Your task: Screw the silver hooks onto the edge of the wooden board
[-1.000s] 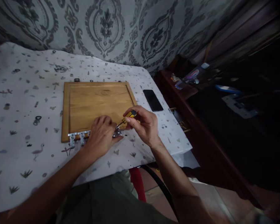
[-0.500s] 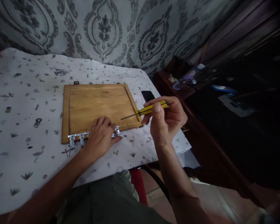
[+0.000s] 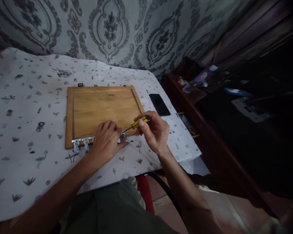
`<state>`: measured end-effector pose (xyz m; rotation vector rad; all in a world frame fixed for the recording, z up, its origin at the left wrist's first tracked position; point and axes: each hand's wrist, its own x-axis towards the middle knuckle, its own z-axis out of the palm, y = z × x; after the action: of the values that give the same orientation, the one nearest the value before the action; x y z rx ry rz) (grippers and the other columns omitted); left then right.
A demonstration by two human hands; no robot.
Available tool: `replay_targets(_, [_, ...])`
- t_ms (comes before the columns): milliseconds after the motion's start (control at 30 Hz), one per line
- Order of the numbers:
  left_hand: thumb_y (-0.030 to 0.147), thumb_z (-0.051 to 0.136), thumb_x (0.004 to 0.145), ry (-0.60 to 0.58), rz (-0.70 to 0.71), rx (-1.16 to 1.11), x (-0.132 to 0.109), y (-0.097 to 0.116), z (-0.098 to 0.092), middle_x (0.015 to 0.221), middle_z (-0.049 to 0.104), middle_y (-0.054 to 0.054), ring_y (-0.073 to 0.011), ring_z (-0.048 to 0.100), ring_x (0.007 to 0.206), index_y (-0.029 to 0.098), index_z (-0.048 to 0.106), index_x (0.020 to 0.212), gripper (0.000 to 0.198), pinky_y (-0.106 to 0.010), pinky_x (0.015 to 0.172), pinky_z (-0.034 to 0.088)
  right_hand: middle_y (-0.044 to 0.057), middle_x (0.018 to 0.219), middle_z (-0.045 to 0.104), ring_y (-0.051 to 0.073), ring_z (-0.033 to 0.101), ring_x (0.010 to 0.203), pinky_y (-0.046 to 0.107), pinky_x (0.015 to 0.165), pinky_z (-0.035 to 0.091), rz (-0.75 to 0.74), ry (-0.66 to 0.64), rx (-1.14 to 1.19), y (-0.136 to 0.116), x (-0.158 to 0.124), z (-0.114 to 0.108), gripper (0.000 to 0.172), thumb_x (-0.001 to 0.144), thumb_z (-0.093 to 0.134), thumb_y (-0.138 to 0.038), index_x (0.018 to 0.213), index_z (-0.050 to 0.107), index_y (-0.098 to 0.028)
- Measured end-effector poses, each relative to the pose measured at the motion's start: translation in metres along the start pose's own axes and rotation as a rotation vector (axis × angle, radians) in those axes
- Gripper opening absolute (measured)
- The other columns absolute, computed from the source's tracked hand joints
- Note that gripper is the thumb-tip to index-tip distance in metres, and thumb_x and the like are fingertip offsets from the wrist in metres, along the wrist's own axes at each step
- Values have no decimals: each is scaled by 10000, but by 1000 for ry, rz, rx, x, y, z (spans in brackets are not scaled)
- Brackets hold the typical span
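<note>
A wooden cabinet door (image 3: 102,109) lies flat on a table covered by a patterned white cloth (image 3: 26,97). Metal hinges (image 3: 79,143) stick out along its near edge. My left hand (image 3: 106,141) rests palm down on that near edge, pressing on a hinge (image 3: 122,138) whose end shows by the fingertips. My right hand (image 3: 153,131) is closed round a yellow-and-black screwdriver (image 3: 139,123), with its tip down at that hinge.
A black phone (image 3: 160,104) lies on the cloth right of the door. A dark wooden side table (image 3: 192,94) with a plastic bottle (image 3: 199,79) stands to the right. A patterned wall rises behind. A red chair edge (image 3: 144,191) shows below.
My right hand had lifted the screwdriver up and to the right half a second ago; it has now come back down, tip at the hinge. My left hand has stayed put.
</note>
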<state>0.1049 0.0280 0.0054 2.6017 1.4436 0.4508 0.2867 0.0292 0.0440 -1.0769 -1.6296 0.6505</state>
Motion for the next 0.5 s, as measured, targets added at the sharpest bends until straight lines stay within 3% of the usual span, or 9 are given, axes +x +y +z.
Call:
replay_targets(267, [434, 764, 883, 3, -5, -22, 0, 0, 2, 1067, 657, -129, -337, 554, 1098, 138, 733, 1035, 334, -486, 938, 467, -7, 834, 654, 65, 618, 510, 201, 465, 500, -15, -45, -4, 3, 0, -1, 242, 987, 606, -445, 963, 627, -206])
replay_targets(500, [441, 792, 857, 6, 4, -9, 0, -1, 1, 1039, 654, -115, -332, 555, 1076, 140, 737, 1048, 360, -466, 922, 464, 28, 946, 700, 89, 691, 670, 203, 580, 541, -91, -261, -65, -6, 10, -13, 199, 1010, 600, -380, 1013, 665, -192])
